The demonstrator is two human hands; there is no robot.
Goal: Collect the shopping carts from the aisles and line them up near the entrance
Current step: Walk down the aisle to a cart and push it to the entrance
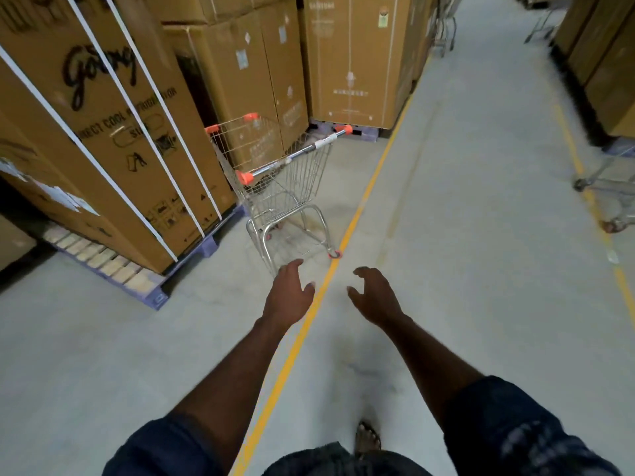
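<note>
The left hand and the right hand reach forward over the grey floor, both empty, fingers spread and loosely curled, a yellow floor line running between them. Just beyond the left hand, untouched, stands a wire shopping cart with orange-capped handle, beside the line and close to strapped cardboard boxes on a pallet. Part of another cart shows at the floor's right edge.

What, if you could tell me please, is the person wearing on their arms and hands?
The hands, left hand and right hand, are bare, without gloves or visible jewellery. Dark navy sleeves, the left sleeve and right sleeve, are pushed up above the forearms.
</note>
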